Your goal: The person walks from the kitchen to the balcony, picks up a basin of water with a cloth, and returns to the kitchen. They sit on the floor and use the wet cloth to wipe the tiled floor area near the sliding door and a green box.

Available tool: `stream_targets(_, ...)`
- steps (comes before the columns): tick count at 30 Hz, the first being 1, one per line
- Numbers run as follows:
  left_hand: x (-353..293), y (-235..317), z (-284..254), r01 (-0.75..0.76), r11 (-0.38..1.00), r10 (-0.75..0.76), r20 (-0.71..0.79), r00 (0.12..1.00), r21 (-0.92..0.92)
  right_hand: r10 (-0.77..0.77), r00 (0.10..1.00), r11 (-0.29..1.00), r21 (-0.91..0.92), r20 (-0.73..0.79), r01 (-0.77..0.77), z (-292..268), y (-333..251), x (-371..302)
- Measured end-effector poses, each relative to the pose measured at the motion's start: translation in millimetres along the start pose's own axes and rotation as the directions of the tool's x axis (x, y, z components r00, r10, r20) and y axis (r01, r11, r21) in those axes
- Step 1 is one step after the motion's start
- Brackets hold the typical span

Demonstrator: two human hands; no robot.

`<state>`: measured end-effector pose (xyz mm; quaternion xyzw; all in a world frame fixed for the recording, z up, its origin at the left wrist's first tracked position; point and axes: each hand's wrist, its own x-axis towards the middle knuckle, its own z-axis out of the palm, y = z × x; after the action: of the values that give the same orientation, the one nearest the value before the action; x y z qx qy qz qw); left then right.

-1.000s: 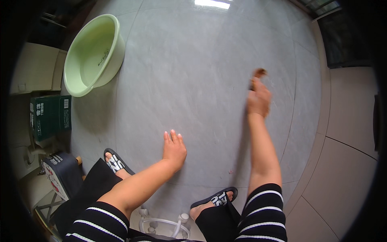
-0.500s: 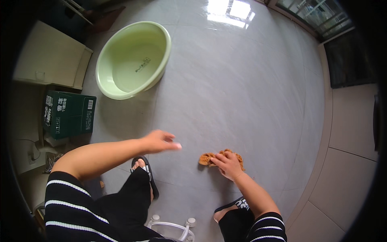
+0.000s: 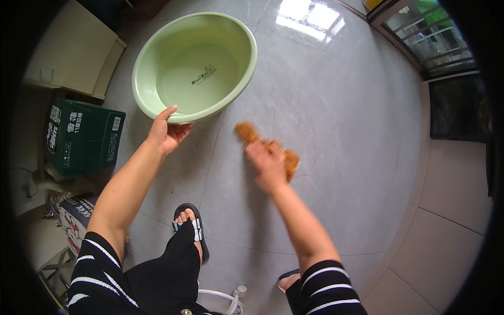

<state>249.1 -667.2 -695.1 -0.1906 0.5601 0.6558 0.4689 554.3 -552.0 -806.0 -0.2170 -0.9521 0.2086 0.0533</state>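
A large pale green plastic basin point(image 3: 210, 55) stands at the upper left, with dark lettering on its bottom. My left hand point(image 3: 167, 134) grips its near rim, thumb over the inside and fingers beneath the edge. To the right of the basin, my right hand point(image 3: 269, 164) holds a crumpled orange-brown cloth point(image 3: 290, 160), smeared by motion. The cloth sticks out on both sides of the hand, above or against the grey tiled floor; whether it touches cannot be made out.
A green cardboard box point(image 3: 89, 137) stands at the left below a cream cabinet point(image 3: 73, 44). My sandalled left foot point(image 3: 190, 223) and a white stool base point(image 3: 226, 296) are near the bottom. Beige panels point(image 3: 454, 184) and a dark-framed glass door point(image 3: 428, 34) line the right.
My left hand has reached forward and taken hold of the basin's rim. My right hand has carried the cloth forward and left, nearer the basin. The whole view has shifted somewhat.
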Motion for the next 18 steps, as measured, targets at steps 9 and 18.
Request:
stream_targets(9,4,-6,-15,-0.002,0.997,0.003,0.003,1.000,-0.078,-0.247,0.960,0.919,0.347,0.134,0.188,-9,-81,-132)
stream_targets(18,-29,-9,-84,0.064,0.998,-0.064,-0.018,0.998,-0.022,0.644,0.646,0.727,0.591,-0.410,-0.350,-65,83,-34)
